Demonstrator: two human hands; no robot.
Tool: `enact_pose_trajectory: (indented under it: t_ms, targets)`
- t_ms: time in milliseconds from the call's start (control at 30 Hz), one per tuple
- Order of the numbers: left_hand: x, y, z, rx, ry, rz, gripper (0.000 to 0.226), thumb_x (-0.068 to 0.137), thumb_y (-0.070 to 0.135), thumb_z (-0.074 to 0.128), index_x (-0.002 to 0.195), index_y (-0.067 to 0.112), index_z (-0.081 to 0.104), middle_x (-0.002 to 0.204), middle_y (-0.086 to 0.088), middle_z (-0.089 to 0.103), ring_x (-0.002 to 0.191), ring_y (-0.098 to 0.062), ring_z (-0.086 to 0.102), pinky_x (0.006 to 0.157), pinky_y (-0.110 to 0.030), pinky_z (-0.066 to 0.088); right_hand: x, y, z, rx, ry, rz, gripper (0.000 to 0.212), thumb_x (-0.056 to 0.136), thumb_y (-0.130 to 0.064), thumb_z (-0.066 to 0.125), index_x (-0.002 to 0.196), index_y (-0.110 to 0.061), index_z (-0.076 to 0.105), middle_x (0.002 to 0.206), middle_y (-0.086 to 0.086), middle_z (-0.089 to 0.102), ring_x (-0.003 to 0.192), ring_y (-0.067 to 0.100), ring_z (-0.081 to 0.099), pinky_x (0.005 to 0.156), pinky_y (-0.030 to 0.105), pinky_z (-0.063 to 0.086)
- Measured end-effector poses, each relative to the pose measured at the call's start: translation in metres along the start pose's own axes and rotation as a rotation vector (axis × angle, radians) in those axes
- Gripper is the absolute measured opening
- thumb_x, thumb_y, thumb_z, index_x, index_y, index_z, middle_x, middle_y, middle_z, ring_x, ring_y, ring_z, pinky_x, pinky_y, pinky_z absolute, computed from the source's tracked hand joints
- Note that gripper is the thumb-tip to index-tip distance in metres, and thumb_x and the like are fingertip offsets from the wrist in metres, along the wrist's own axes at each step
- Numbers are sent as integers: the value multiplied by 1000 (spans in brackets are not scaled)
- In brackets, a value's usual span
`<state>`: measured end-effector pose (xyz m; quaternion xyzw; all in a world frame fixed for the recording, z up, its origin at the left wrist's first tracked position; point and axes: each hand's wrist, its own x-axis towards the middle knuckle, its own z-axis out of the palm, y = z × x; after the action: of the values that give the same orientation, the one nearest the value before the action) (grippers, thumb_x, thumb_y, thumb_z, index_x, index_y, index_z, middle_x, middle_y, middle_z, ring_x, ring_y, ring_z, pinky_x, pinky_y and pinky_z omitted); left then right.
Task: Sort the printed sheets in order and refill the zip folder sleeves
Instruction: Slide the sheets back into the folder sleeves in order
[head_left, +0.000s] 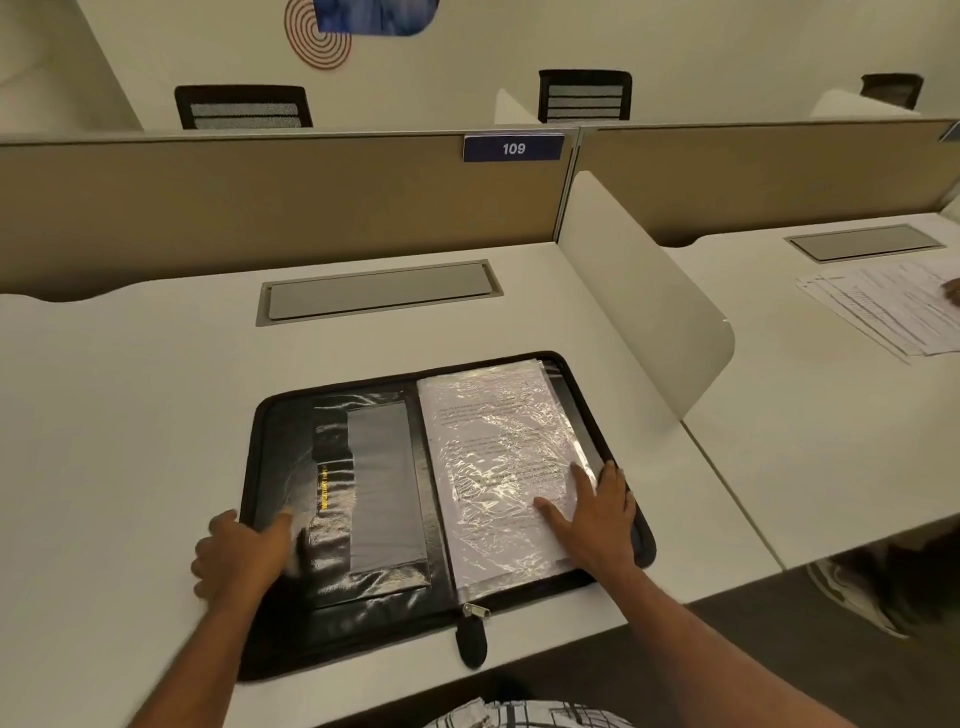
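A black zip folder (291, 639) lies open on the white desk in front of me. Its left half shows a shiny black inner cover with a grey pocket (384, 488). The right half holds clear plastic sleeves (493, 447) with printed sheets inside. My left hand (241, 556) rests on the folder's left edge, fingers slightly blurred. My right hand (597, 514) lies flat, fingers spread, on the lower right of the top sleeve. The zip pull (475, 610) hangs at the folder's near edge.
A white divider panel (639, 291) stands to the right of the folder. On the neighbouring desk lies a fanned stack of printed sheets (888, 306), with another person's fingertips at the frame's right edge. A grey cable hatch (379, 291) sits behind the folder. A beige partition runs along the back.
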<state>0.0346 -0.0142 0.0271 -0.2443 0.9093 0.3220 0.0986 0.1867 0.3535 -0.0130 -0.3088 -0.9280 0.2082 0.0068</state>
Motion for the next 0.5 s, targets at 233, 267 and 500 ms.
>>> enact_pose_trajectory:
  t_ms: [233, 267, 500]
  targets:
    - [26, -1, -47, -646, -157, 2, 40, 91, 29, 68, 120, 2, 66, 116, -17, 66, 98, -31, 62, 89, -43, 50, -2, 3, 1, -38, -24, 4, 101, 76, -91, 21, 156, -29, 21, 165, 17, 1, 152, 32, -4, 121, 51, 1]
    - [24, 2, -54, -759, -230, 20, 38, 91, 29, 67, 118, 3, 66, 112, -18, 66, 92, -28, 63, 83, -42, 51, -2, 3, 1, -31, -15, 1, 101, 75, -91, 20, 155, -29, 22, 164, 18, 3, 152, 32, -2, 121, 52, 2]
    - [-18, 60, -56, -1044, -691, 126, 47, 93, 45, 57, 123, 11, 67, 123, -17, 67, 107, -33, 66, 87, -42, 58, 0, 5, 1, 2, -3, 11, 86, 85, -80, 35, 154, -30, 26, 164, 13, 8, 152, 29, 3, 121, 50, 4]
